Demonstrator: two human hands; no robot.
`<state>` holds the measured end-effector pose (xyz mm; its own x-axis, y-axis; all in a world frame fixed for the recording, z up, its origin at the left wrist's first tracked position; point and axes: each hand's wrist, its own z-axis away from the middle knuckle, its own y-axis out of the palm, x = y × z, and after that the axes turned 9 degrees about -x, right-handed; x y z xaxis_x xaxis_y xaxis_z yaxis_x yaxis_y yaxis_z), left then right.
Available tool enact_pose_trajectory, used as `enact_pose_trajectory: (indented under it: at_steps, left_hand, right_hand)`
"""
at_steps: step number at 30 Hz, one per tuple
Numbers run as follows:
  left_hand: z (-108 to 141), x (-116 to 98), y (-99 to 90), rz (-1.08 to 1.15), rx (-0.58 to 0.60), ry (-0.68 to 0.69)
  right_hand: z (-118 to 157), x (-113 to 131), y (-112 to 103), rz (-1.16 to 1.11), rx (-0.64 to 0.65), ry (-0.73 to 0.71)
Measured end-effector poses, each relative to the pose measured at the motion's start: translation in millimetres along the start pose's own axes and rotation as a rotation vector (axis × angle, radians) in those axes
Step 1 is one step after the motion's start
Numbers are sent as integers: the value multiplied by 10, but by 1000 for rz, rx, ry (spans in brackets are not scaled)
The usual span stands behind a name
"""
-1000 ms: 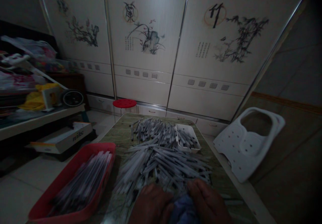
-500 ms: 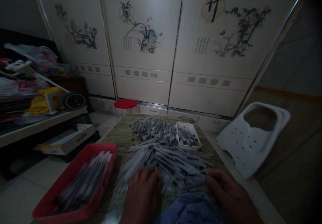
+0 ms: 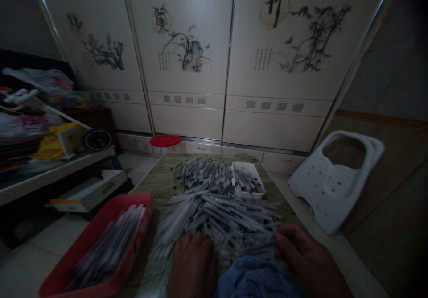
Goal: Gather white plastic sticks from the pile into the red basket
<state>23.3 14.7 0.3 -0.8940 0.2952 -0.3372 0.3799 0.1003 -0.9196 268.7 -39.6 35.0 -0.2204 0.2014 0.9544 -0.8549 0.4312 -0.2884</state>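
Found a broad heap of slim translucent pens [image 3: 230, 213] with dark ends on the green marbled tabletop [image 3: 155, 184], right of the red plastic tray [image 3: 90, 229]. Noted mixed long axes: nearest the red tray, running from near left to far right, roughly along the tray's own long side; farther right of the red tray, running mostly from far left to near right, with several dark ends at the right. Recorded further pens [image 3: 113, 249] inside the red tray, laid lengthwise, and a white tray [image 3: 249, 194] beyond and right of it, holding pens at crossed angles. Observed the left hand [image 3: 194, 262] right of the red tray's near half, back up, fingers bent at the heap's near edge; cannot tell whether grasping a pen. Observed the right hand [image 3: 297, 255] farther right of the red tray, thumb and forefinger drawn together beside pen ends; cannot tell whether pinching one. Noted a crumpled blue cloth [image 3: 256, 278] between both hands. Checked margins: narrow strip of tabletop exposed between red tray and heap, wider patch beyond the red tray's far end, slim strip along the tabletop's right edge, opposite the red tray.
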Motion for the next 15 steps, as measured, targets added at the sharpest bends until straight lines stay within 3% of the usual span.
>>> enact_pose_trajectory:
  at_steps: [4,11,15]
  left_hand:
    - [12,92,-6,153,-14,-4]
    - [16,186,10,629,9,13]
    - [33,175,-22,733,13,10]
  right_hand:
    - [-14,-12,-11,15,-11,20]
    - [8,14,64,-63,-3,-1]
    - [28,49,86,-79,-1,3]
